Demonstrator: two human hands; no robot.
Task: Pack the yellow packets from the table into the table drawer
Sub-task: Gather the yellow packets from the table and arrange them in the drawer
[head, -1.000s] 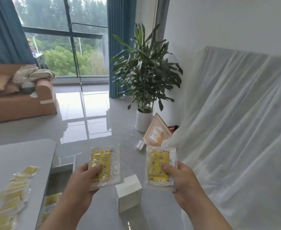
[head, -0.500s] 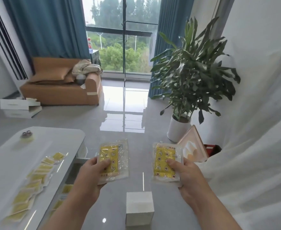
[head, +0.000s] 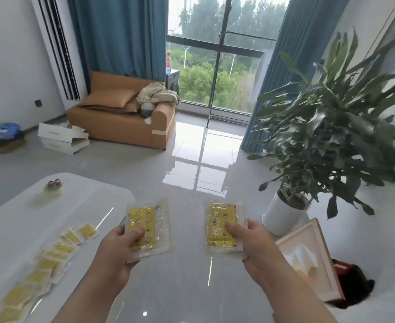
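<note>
My left hand [head: 116, 250] grips a yellow packet in clear wrap [head: 148, 226], thumb on its face, held upright above the floor beside the table. My right hand [head: 253, 243] grips a second yellow packet [head: 223, 226] the same way, about a hand's width to the right. A row of several more yellow packets [head: 45, 264] lies along the white table [head: 12, 220] at the lower left. The drawer is hidden behind my left arm.
A small round object [head: 54, 184] sits at the table's far end. A potted plant [head: 331, 136] stands at right, with a framed panel [head: 313, 255] leaning below it. A brown sofa [head: 122, 120] and white boxes [head: 62, 137] are across the grey floor.
The view has swung left and up. The white box on the floor and the open drawer have dropped out of sight. Both hands still hold their packets in the same pose.
</note>
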